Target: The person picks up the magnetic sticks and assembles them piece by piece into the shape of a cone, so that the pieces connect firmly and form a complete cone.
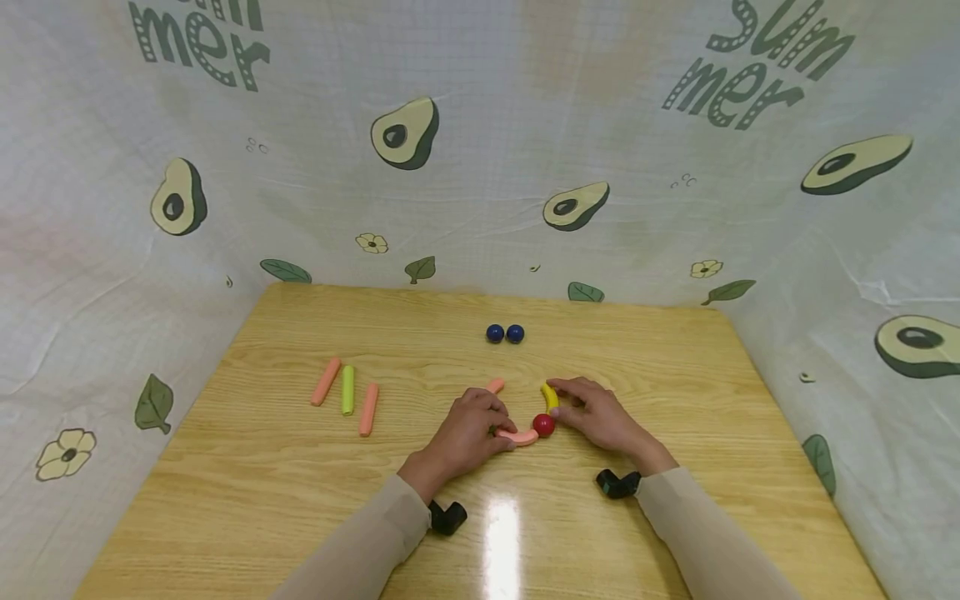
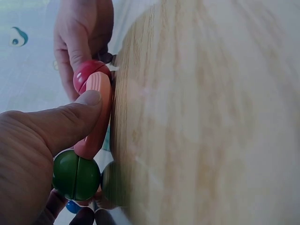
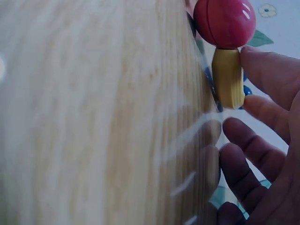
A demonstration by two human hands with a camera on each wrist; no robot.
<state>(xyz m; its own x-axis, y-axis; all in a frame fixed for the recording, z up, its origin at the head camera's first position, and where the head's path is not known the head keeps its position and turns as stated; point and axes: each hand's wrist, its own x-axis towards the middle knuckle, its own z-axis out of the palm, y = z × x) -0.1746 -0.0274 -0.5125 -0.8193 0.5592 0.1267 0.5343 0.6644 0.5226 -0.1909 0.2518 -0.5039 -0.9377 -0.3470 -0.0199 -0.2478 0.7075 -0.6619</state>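
Note:
My left hand (image 1: 471, 429) holds a curved pink stick (image 1: 523, 437), its thumb lying on the stick in the left wrist view. At one end of this stick sits a green ball (image 2: 76, 175), mostly hidden by the fingers in the head view. A red ball (image 1: 543, 425) touches the other end. From the red ball a short curved yellow stick (image 1: 551, 398) runs away from me. My right hand (image 1: 596, 414) has thumb and index finger at the two ends of that yellow stick. Another pink stick (image 1: 496, 385) lies just beyond the left fingers, partly covered.
Two dark blue balls (image 1: 505, 333) sit side by side toward the back of the wooden table (image 1: 637, 358). Off to the left lie two straight pink sticks (image 1: 368, 409) and a yellow-green stick (image 1: 347, 390). A printed cloth (image 1: 480, 175) hangs around the back and sides.

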